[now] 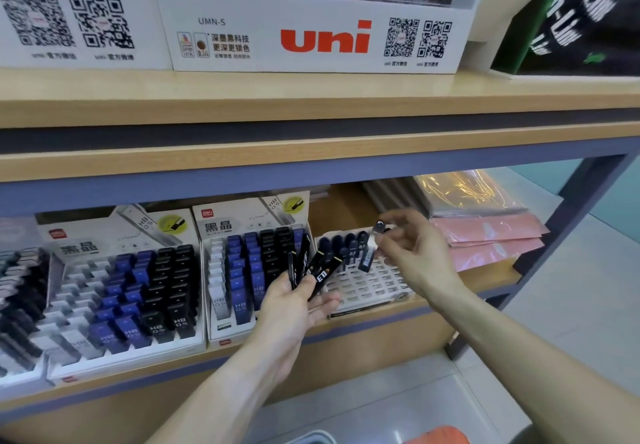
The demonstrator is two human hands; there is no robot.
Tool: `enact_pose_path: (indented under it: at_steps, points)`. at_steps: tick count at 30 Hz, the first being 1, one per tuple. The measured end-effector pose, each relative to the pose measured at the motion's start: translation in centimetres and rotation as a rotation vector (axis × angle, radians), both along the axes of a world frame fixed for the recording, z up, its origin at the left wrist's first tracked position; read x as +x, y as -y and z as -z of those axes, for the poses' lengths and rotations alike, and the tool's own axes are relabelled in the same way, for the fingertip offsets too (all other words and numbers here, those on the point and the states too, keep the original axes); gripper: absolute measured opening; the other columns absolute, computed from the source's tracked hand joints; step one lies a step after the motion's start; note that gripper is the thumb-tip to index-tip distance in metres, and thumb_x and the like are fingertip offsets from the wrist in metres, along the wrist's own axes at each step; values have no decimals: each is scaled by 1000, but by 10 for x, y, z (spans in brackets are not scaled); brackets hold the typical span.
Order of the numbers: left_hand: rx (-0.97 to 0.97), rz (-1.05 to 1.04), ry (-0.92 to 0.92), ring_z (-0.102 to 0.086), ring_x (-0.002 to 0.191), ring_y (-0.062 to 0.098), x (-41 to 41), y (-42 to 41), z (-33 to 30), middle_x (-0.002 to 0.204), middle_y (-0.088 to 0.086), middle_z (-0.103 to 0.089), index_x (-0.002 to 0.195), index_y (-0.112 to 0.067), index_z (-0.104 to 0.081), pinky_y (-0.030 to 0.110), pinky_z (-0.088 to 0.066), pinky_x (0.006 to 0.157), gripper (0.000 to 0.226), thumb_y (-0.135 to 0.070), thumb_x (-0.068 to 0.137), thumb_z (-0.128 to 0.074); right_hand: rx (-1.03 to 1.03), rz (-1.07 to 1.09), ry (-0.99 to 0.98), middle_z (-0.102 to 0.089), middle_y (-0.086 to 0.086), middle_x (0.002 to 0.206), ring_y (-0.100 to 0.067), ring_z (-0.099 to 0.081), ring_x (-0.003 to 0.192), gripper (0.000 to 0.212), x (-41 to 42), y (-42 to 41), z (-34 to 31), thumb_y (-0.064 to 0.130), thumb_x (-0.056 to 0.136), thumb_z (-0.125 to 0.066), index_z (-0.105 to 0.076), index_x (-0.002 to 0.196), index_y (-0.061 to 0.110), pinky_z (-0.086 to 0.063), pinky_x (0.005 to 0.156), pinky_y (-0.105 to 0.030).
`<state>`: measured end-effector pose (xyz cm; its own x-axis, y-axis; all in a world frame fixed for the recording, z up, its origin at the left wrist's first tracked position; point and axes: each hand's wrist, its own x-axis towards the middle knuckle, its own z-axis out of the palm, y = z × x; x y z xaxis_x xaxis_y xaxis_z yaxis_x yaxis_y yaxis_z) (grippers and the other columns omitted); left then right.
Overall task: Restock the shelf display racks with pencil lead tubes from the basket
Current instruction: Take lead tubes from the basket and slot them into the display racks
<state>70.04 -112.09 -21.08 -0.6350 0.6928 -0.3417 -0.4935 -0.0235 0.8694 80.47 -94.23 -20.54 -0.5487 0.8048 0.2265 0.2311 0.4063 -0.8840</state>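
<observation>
My left hand (294, 305) grips a fan of several black pencil lead tubes (317, 270) in front of the lower shelf. My right hand (412, 249) pinches one dark tube (369, 249) by its top, upright over a white grid rack (367, 284). That rack holds a few dark blue tubes (346, 246) in its back row; most of its slots are bare. Two fuller display racks with white, blue and black tubes stand to the left, the nearer one (249, 270) beside my left hand, the other (131, 291) further left.
A wooden upper shelf (311, 97) carries white display boxes with a red logo (325, 37). Pink plastic-wrapped packs (485, 236) lie right of the grid rack. A grey shelf post (568, 229) stands at right. The rim of a basket (311, 438) shows at the bottom edge.
</observation>
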Motion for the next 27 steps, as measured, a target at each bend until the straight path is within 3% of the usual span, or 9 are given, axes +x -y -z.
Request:
enact_pose_path:
  at_steps: [3, 5, 8, 11, 15, 18, 21, 24, 27]
  points:
    - [-1, 10, 7, -74, 99, 32, 7, -5, -1, 110, 8, -68, 105, -23, -55, 42, -58, 92, 20, -6, 108, -44, 156, 38, 84, -70, 5, 77, -5, -66, 70, 25, 0, -20, 11, 13, 90, -71, -63, 105, 31, -52, 68, -26]
    - [-2, 4, 17, -73, 100, 32, 9, -8, 0, 108, 6, -64, 107, -24, -50, 44, -55, 97, 19, -6, 108, -45, 224, 31, 122, -69, 9, 76, -4, -65, 71, 23, -1, -27, 16, 11, 91, -68, -63, 106, 28, -53, 70, -27]
    - [-13, 10, 15, -75, 96, 29, 9, -12, 6, 122, 11, -64, 122, -17, -53, 42, -57, 94, 19, -7, 108, -45, 293, 16, 185, -68, 10, 79, -11, -66, 75, 22, -4, -35, 23, 10, 93, -65, -60, 108, 26, -57, 73, -35]
    - [-14, 1, 20, -75, 97, 30, 10, -14, 5, 118, 7, -63, 102, -25, -51, 40, -57, 92, 20, -7, 108, -45, 344, -9, 234, -70, 6, 84, -18, -67, 77, 23, -6, -39, 28, 9, 95, -62, -56, 106, 29, -56, 74, -38]
    - [4, 3, 23, -73, 100, 31, 12, -15, 5, 110, 1, -59, 114, -23, -40, 42, -56, 95, 18, -6, 108, -45, 434, -64, 312, -70, 5, 89, -19, -66, 78, 26, -8, -41, 35, 9, 95, -61, -53, 106, 31, -55, 72, -39]
    - [-3, 7, 26, -73, 101, 32, 11, -17, 5, 109, 3, -61, 100, -25, -45, 41, -56, 93, 21, -6, 108, -44, 457, -87, 326, -71, 4, 93, -18, -67, 80, 25, -11, -40, 36, 10, 96, -61, -54, 107, 31, -56, 74, -38]
    - [0, 4, 29, -74, 99, 30, 10, -18, 8, 114, 3, -61, 124, -19, -45, 40, -57, 92, 19, -7, 108, -45, 492, -124, 340, -72, 3, 94, -19, -68, 84, 22, -14, -38, 37, 9, 95, -62, -57, 108, 27, -55, 75, -35]
    - [1, 0, 26, -73, 100, 31, 11, -18, 7, 111, -1, -58, 151, -15, -30, 40, -56, 92, 46, -6, 108, -45, 519, -114, 361, -73, 3, 94, -19, -69, 85, 21, -16, -35, 41, 9, 95, -62, -59, 109, 25, -55, 74, -35]
    - [-1, 1, 22, -72, 102, 32, 13, -16, 3, 108, -1, -57, 157, -7, -21, 40, -55, 92, 55, -5, 108, -45, 531, -33, 354, -73, 3, 98, -21, -69, 85, 24, -19, -37, 44, 11, 93, -65, -66, 111, 27, -56, 75, -37]
